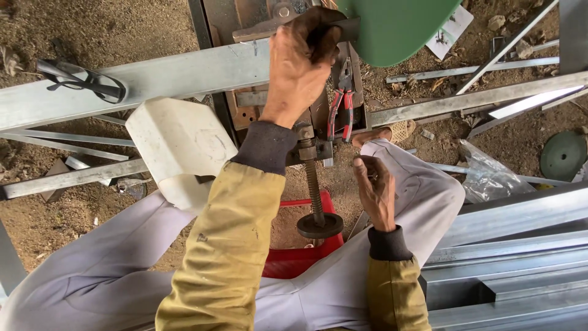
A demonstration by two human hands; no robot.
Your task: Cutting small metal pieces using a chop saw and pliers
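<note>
My left hand (pixel 300 64) grips the dark handle (pixel 343 27) of a cutting machine with a green blade guard (pixel 398 27), above a long grey metal channel (pixel 153 76) lying across the machine. My right hand (pixel 375 191) rests on my right knee, fingers curled around a small item I cannot make out. Below the left wrist a threaded vise screw (pixel 313 190) ends in a round black knob (pixel 320 225). Red-handled pliers (pixel 340 113) lie on the machine base beside the left hand.
A white plastic container (pixel 177 144) sits by my left knee. Dark goggles (pixel 82 79) lie on the channel at left. Stacked grey metal channels (pixel 514 257) fill the lower right. Loose metal strips (pixel 478 98), a plastic bag (pixel 487 175) and a green disc (pixel 563 154) lie on dirt ground. A red box (pixel 300 257) sits beneath.
</note>
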